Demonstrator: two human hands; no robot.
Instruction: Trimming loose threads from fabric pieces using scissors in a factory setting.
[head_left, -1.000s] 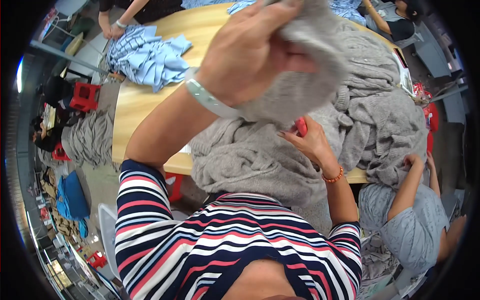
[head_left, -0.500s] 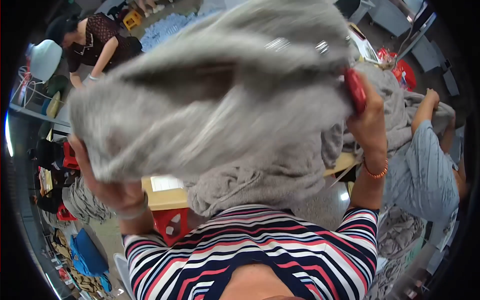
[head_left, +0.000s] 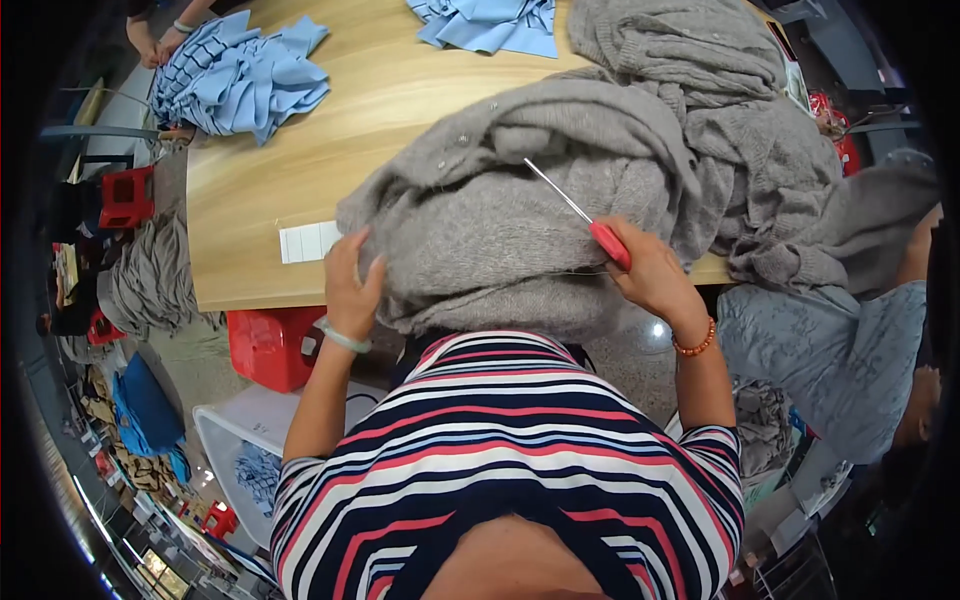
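Note:
A grey knitted cardigan point(head_left: 480, 225) lies bunched on the near edge of the wooden table point(head_left: 360, 120). Small shiny buttons show along its upper band. My right hand point(head_left: 655, 280) is closed round the red handle of a tool with a slim metal shaft point(head_left: 560, 192), whose tip points to the far left over the cardigan. At the garment's left edge is my left hand point(head_left: 350, 290), its thumb and fingers apart and no grip on the cloth visible. A white paper strip point(head_left: 308, 243) with ruled lines lies just left of that hand.
More grey knitwear point(head_left: 690, 50) is heaped to the right. Light blue fabric pieces point(head_left: 240, 80) lie at the far left, next to another person's hands point(head_left: 165, 45); more blue cloth point(head_left: 490, 25) is farther back. Below the table are a red stool point(head_left: 270, 345) and a white bin point(head_left: 235, 430).
The cardigan has come down from in front of me onto the table. My left hand no longer holds its edge up. The red-handled tool stays in my right hand, its metal shaft now visible.

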